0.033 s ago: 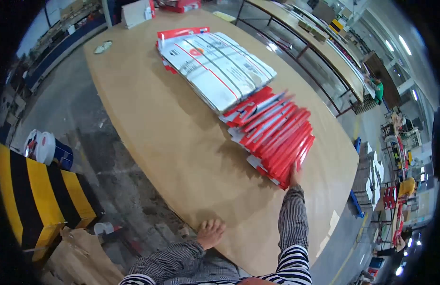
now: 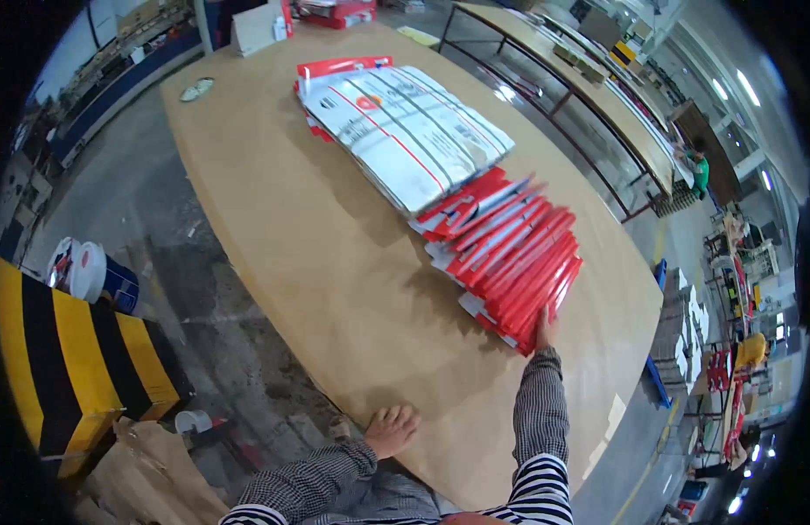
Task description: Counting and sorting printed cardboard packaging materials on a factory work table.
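Note:
A fanned row of red-and-white flat folded pieces (image 2: 523, 262) leans in overlapping layers on the brown table (image 2: 335, 289). My right hand (image 2: 546, 334) grips the near end of this row, its fingers partly hidden against the red edges. At the row's far end lies a flat bundle (image 2: 405, 131) with a white printed sheet on top, dark bands across it and red pieces showing beneath. My left hand (image 2: 392, 430) rests palm down near the table's front left edge, fingers spread and holding nothing.
A yellow-and-black striped block (image 2: 81, 359) and white-lidded buckets (image 2: 90, 271) stand on the floor at left. Brown paper (image 2: 155, 477) lies below them. Another long table (image 2: 589, 96) runs beyond on the right, with a person in green (image 2: 699, 171) beside it. Stacked sheets (image 2: 680, 328) sit at right.

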A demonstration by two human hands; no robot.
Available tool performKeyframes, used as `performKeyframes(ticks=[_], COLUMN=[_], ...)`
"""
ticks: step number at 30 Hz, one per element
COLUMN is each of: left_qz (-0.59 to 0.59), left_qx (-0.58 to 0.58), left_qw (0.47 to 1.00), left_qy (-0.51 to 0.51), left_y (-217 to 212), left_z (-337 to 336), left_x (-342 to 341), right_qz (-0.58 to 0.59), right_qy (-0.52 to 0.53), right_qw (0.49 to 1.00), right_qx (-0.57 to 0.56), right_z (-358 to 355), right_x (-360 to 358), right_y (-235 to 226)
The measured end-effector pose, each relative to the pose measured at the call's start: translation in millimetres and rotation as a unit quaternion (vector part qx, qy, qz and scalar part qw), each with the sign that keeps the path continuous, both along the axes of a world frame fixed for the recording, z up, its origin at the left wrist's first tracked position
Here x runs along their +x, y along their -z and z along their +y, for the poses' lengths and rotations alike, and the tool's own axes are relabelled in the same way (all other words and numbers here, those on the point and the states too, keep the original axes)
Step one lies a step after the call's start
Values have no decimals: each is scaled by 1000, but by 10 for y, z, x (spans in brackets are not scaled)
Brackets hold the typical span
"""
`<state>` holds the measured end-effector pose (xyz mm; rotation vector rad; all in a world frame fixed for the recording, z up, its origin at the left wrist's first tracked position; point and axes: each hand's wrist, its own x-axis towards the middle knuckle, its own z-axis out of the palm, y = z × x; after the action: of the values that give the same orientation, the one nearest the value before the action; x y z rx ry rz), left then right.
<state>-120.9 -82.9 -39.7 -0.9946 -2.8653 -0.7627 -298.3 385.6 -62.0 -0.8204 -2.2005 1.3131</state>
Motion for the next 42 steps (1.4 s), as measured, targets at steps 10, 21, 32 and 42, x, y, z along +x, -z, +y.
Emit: performKeyframes(ticks=[10, 21, 32, 42], left_qz=[20, 33, -186, -18], left_qx=[1, -35, -67, 190], left_qw=[992, 993, 976, 974], left_qy=[-127, -109, -95, 122], left_y=[53, 5, -241, -1375], left_z=[-596, -405, -481, 1961], left_x=[-976, -1002, -1459, -4500], right_qz=[-15, -72, -44, -30], right_qy=[7, 68, 76, 89], right_qw=[999, 994, 994, 990], right_qx=[-45, 36, -68, -101], right_z=[27, 152, -232, 37], right_x=[26, 91, 43, 115], right_y=[-20, -144, -276, -279])
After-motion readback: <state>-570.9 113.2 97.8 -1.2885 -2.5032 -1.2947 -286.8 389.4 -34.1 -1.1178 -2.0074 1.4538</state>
